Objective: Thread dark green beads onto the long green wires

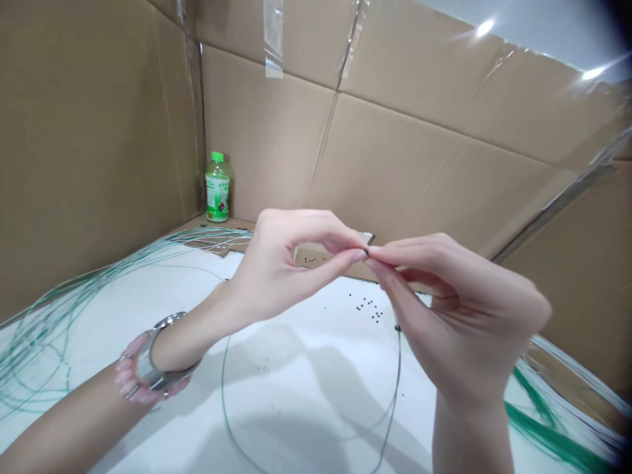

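Note:
My left hand (286, 263) and my right hand (454, 309) meet fingertip to fingertip in front of me, each in a pinch. A tiny black piece (367, 253) shows where the fingertips come together; its exact kind is too small to make out. Below the hands a thin dark green wire (224, 388) hangs in a wide loop. Its upper parts pass out of sight behind my hands, so I cannot tell where its ends are. Another small black piece (397, 328) sits on the wire at the right, close beside my right hand.
Several tiny black pieces (370, 308) lie scattered on the white table (276, 388). Long green wires (99, 283) spread along the left, with a green bundle (548, 428) at the right. A green-capped bottle (217, 187) stands in the back corner by the cardboard walls (419, 145).

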`<state>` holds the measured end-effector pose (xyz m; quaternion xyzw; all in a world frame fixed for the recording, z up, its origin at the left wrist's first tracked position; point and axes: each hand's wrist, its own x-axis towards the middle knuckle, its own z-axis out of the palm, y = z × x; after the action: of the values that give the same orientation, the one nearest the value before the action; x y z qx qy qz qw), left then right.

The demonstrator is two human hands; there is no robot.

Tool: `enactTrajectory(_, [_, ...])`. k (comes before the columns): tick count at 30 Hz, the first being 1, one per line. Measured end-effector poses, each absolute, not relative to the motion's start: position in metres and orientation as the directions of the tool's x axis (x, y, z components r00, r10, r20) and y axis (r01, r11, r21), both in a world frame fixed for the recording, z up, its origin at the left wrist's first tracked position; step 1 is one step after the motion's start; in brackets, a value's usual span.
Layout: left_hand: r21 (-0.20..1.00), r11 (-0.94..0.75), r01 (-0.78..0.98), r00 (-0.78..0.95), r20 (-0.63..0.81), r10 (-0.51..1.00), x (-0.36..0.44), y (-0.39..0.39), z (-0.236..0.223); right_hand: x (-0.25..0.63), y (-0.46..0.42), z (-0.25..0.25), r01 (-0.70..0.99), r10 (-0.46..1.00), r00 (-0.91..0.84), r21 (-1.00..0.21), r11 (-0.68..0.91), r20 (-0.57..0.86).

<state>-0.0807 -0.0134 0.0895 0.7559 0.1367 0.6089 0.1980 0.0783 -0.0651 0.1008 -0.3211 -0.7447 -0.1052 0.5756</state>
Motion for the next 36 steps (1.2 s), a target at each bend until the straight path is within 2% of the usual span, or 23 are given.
enactTrajectory(5, [0.534, -0.843, -0.065, 0.265, 0.824, 0.501, -0.081, -0.014, 0.091, 0.079, -0.059, 0.101, 0.500, 0.438, -0.056, -0.354, 0.790, 0.897])
enactTrajectory(10, [0.475, -0.878, 0.063, 0.228, 0.849, 0.476, -0.080, -0.013, 0.090, 0.080, -0.052, 0.100, 0.416, 0.555, -0.103, -0.471, 0.778, 0.826])
enactTrajectory(14, [0.395, -0.905, 0.156, 0.241, 0.874, 0.423, -0.079, -0.010, 0.089, 0.083, -0.048, 0.101, 0.491, 0.573, -0.109, -0.457, 0.742, 0.812])
enactTrajectory(17, [0.397, -0.903, 0.164, 0.241, 0.872, 0.427, -0.076, -0.009, 0.086, 0.087, -0.047, 0.103, 0.538, 0.628, -0.156, -0.468, 0.701, 0.762])
enactTrajectory(21, [0.421, -0.893, 0.160, 0.287, 0.846, 0.450, -0.073, -0.008, 0.084, 0.092, -0.047, 0.106, 0.514, 0.693, -0.182, -0.533, 0.672, 0.698])
enactTrajectory(28, [0.317, -0.911, 0.265, 0.292, 0.874, 0.389, -0.067, -0.009, 0.084, 0.098, -0.048, 0.112, 0.504, 0.728, -0.240, -0.558, 0.659, 0.642])
enactTrajectory(32, [0.269, -0.921, 0.280, 0.326, 0.876, 0.355, -0.058, -0.008, 0.084, 0.107, -0.049, 0.116, 0.563, 0.782, -0.269, -0.567, 0.601, 0.562])
enactTrajectory(36, [0.219, -0.938, 0.270, 0.320, 0.898, 0.302, -0.047, 0.001, 0.086, 0.126, -0.047, 0.122, 0.678, 0.859, -0.329, -0.535, 0.505, 0.393])
